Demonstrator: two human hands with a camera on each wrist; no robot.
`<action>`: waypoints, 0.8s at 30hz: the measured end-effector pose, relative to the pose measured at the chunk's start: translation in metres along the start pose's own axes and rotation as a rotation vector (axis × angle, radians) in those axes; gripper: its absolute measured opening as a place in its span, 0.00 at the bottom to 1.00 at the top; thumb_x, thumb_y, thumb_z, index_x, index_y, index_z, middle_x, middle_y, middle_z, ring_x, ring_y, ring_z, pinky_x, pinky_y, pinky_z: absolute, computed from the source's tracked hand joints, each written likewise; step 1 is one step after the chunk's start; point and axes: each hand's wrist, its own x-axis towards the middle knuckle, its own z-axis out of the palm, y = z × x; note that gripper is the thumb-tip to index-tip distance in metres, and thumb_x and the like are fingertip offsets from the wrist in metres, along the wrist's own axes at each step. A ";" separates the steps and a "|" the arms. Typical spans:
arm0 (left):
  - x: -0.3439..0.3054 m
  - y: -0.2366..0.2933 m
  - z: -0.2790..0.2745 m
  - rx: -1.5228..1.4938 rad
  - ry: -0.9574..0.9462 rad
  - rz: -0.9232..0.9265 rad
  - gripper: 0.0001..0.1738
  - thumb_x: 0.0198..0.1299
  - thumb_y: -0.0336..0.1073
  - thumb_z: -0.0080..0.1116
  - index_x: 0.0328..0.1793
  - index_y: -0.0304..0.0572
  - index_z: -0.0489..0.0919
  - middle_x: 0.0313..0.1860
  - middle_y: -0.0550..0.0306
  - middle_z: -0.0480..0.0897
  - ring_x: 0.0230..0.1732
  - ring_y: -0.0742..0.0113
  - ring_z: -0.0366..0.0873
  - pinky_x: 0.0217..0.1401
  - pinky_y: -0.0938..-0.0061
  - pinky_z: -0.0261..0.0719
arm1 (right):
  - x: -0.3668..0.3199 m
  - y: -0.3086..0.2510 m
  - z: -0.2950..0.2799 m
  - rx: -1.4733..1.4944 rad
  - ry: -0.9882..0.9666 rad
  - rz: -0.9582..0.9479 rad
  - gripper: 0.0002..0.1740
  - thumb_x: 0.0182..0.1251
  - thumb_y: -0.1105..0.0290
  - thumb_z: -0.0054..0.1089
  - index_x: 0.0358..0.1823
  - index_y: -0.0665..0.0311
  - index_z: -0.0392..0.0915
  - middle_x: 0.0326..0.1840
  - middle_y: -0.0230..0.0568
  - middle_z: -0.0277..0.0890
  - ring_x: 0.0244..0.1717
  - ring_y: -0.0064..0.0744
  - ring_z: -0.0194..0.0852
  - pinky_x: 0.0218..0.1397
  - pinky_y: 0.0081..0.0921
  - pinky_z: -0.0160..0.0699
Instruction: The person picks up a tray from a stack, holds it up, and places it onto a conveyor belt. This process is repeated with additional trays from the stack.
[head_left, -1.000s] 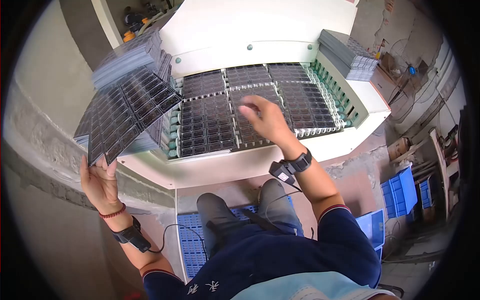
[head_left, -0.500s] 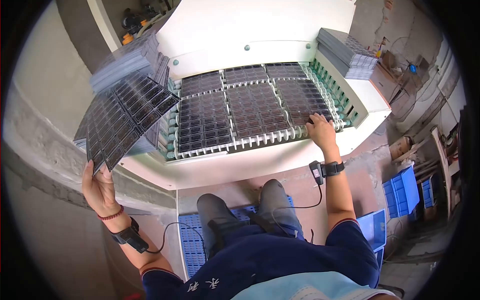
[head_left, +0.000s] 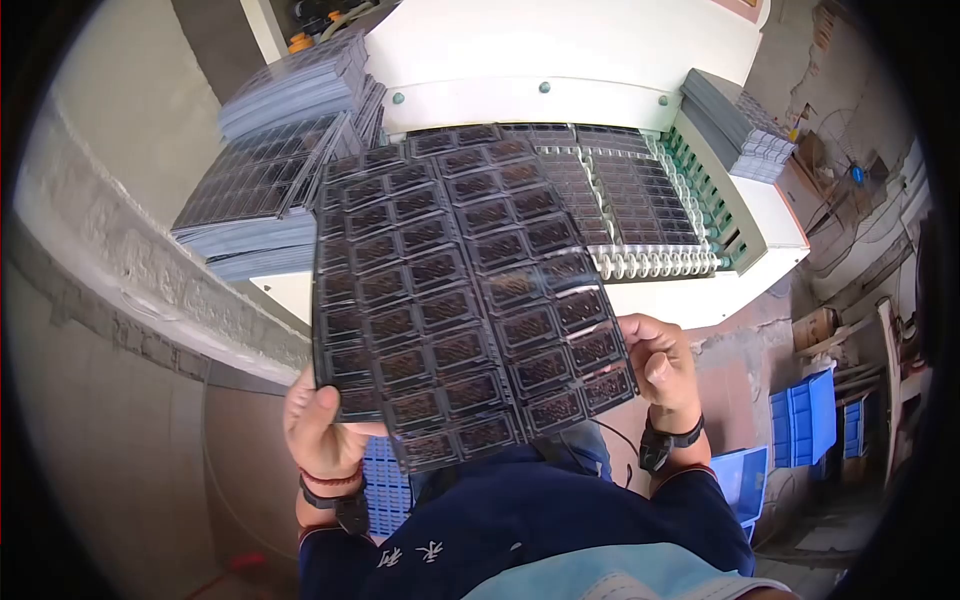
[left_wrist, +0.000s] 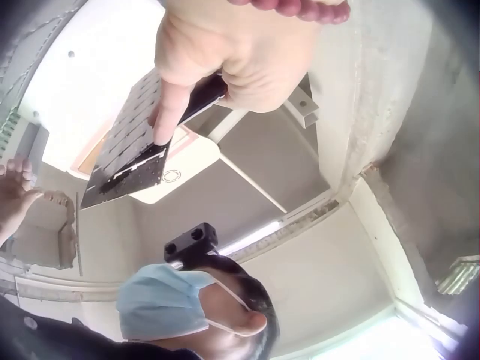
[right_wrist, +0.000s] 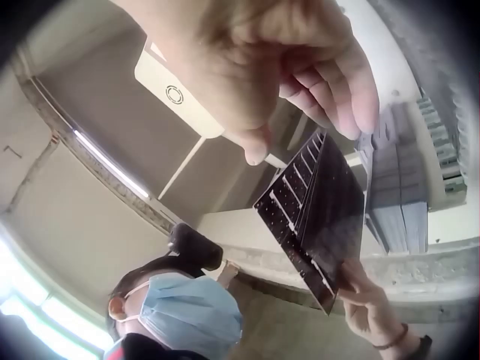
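Panels (head_left: 470, 290): more than one, dark, gridded, overlapped and slightly fanned; held up in front of the body, near side of the machine.
Left hand (head_left: 325, 435): fingers grasping panels at near-left corner, thumb on top face.
Right hand (head_left: 672, 375): just beside right edge; fingers loose, not clenched, no grip seen; contact unclear.
Handling: likely light, thin, fairly stiff; smooth faces may slide over each other; corners and printed cells probably easy to chip or scratch.
Take hold: by outer edges, one hand per side, off the cells.
Machine (head_left: 520, 50): white cover behind; other panels lie on its rollers (head_left: 650, 263).
Stacks: left stack (head_left: 295, 95) and right stack (head_left: 735, 120), either side of rollers.
Outer: blue crate (head_left: 803, 418) at right, well apart.
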 end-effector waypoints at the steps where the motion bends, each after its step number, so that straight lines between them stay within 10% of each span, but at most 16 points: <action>1: -0.001 -0.010 -0.002 0.015 -0.032 -0.054 0.20 0.59 0.26 0.44 0.55 0.17 0.62 0.48 0.31 0.73 0.41 0.51 0.79 0.37 0.70 0.85 | -0.006 0.000 0.003 0.086 0.050 0.039 0.19 0.61 0.63 0.56 0.44 0.74 0.73 0.36 0.42 0.77 0.31 0.24 0.74 0.38 0.20 0.73; 11: -0.026 -0.099 -0.066 0.126 0.030 -0.331 0.17 0.61 0.26 0.42 0.56 0.30 0.66 0.48 0.50 0.75 0.43 0.68 0.77 0.41 0.79 0.77 | -0.048 0.073 -0.004 -0.086 0.421 0.357 0.06 0.59 0.75 0.57 0.33 0.73 0.78 0.31 0.38 0.79 0.29 0.20 0.73 0.36 0.18 0.73; 24: -0.039 -0.110 -0.085 0.152 0.204 -0.323 0.16 0.59 0.27 0.44 0.53 0.29 0.69 0.45 0.56 0.77 0.41 0.73 0.74 0.42 0.80 0.72 | -0.067 0.087 0.002 0.069 0.230 0.675 0.13 0.62 0.73 0.53 0.44 0.76 0.73 0.37 0.45 0.77 0.32 0.30 0.78 0.30 0.22 0.81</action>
